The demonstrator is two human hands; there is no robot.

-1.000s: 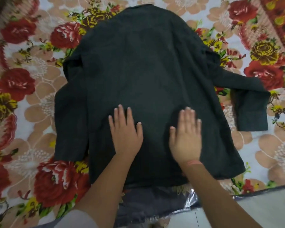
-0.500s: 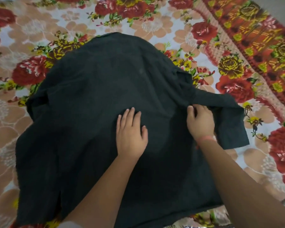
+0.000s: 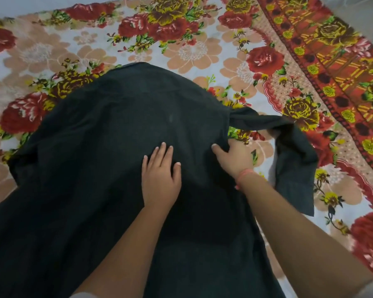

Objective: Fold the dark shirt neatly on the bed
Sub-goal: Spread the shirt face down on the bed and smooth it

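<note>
The dark shirt (image 3: 108, 160) lies back up across the floral bedsheet (image 3: 192, 50), filling most of the view. My left hand (image 3: 160, 175) rests flat on the middle of its back, fingers spread. My right hand (image 3: 233, 160) grips the shirt's right side edge near the armhole, its fingers tucked under the cloth and the thumb on top. The right sleeve (image 3: 293, 160) arches up from the shoulder and hangs down to the right of that hand. The left sleeve lies folded at the shirt's left edge.
The sheet's red and orange patterned border (image 3: 332, 82) runs diagonally at the right. A pale wall or floor shows in the top corners. Bare sheet lies beyond the collar and to the right of the sleeve.
The view has moved closer and tilted up the bed. My right hand has slid from the shirt's back to its right edge and taken hold there, raising the sleeve. My left hand stays flat.
</note>
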